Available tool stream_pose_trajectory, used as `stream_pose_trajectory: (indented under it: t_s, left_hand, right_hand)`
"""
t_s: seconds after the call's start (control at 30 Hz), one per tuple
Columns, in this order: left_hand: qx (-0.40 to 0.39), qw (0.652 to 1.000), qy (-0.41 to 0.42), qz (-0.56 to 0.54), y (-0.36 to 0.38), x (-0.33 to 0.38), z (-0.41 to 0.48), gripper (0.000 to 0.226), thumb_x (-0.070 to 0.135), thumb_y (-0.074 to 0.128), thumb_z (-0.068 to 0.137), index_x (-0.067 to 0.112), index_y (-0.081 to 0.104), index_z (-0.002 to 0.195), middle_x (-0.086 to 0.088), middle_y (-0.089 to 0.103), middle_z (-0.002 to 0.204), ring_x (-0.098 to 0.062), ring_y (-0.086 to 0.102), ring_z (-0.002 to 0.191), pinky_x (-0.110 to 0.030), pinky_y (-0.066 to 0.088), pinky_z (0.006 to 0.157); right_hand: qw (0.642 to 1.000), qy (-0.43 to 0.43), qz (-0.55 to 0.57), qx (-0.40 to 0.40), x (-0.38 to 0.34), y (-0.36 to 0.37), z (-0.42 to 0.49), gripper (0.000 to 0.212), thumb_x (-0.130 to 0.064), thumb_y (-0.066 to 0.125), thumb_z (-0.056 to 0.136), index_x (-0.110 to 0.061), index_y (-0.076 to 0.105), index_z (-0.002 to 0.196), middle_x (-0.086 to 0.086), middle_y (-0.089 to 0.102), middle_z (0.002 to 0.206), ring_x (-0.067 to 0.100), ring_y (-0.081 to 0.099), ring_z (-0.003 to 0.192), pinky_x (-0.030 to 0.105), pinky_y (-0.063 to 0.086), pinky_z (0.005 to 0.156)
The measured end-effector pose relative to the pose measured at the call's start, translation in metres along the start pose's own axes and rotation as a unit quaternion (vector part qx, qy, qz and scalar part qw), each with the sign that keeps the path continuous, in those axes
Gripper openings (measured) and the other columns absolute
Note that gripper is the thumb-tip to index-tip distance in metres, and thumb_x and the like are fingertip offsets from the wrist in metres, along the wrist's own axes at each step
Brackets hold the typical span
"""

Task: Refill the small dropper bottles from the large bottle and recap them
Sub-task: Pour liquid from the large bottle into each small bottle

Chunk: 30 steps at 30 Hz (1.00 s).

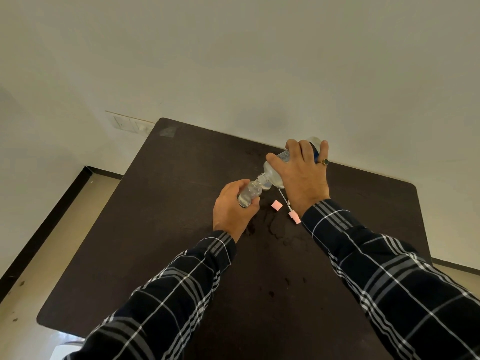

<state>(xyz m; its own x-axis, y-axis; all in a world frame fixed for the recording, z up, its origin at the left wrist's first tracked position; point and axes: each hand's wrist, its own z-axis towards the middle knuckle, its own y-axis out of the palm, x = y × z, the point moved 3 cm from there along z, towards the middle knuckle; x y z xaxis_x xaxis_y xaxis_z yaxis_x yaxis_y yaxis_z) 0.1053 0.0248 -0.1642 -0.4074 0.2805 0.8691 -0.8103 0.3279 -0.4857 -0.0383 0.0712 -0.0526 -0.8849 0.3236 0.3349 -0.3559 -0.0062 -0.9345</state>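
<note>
Small bottle (248,193): clear glass, uncapped, held tilted above the table (161,229), mouth pointing up and to the right. Some clear liquid shows inside.

Left hand (231,211): fingers and thumb curled round the small bottle's lower body, with its base showing.

Large bottle (271,173): clear, with a blue-printed label, directly up-right of the small bottle. It is tipped steeply down so that its threaded neck meets the small bottle's mouth.

Right hand (302,175): wrapped over the large bottle from above, fingers spread across the label and thumb along the near side. One finger carries a ring (325,161) with a dark stone.

Cap (277,205): pink, lying on the table just right of the small bottle.

Dropper (294,217): pink top with a white stem, lying on the table further right, partly under the right wrist.

Wet patches (275,229): on the table, below and right of the small bottle.

Sleeves (181,294): dark plaid, on both arms.

Switch plate (130,124): on the wall, well up-left of the small bottle.
</note>
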Motion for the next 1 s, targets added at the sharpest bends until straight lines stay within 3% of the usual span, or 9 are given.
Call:
stream_pose_trajectory:
  t_s: [0.77, 1.0]
  left_hand:
    - [0.007, 1.000, 0.007, 0.000, 0.0009, 0.0053, -0.0029, 0.049, 0.033, 0.076, 0.081, 0.021, 0.060, 0.126, 0.010, 0.061, 0.115, -0.004, 0.058, 0.101, -0.030, 0.055, 0.086]
    - [0.015, 1.000, 0.016, -0.013, 0.0001, 0.0058, -0.0038, 0.048, 0.032, 0.076, 0.080, 0.020, 0.061, 0.124, 0.010, 0.062, 0.114, -0.006, 0.060, 0.103, -0.036, 0.054, 0.086]
  right_hand:
    - [1.000, -0.014, -0.012, 0.005, 0.0035, -0.0032, -0.0031, 0.074, -0.023, 0.084, 0.071, -0.034, 0.043, 0.132, 0.013, 0.039, 0.135, 0.037, 0.036, 0.129, 0.070, 0.016, 0.111]
    - [1.000, -0.016, -0.005, 0.025, 0.0047, -0.0040, -0.0048, 0.068, -0.019, 0.081, 0.073, -0.033, 0.046, 0.130, 0.013, 0.041, 0.136, 0.036, 0.037, 0.128, 0.071, 0.014, 0.112]
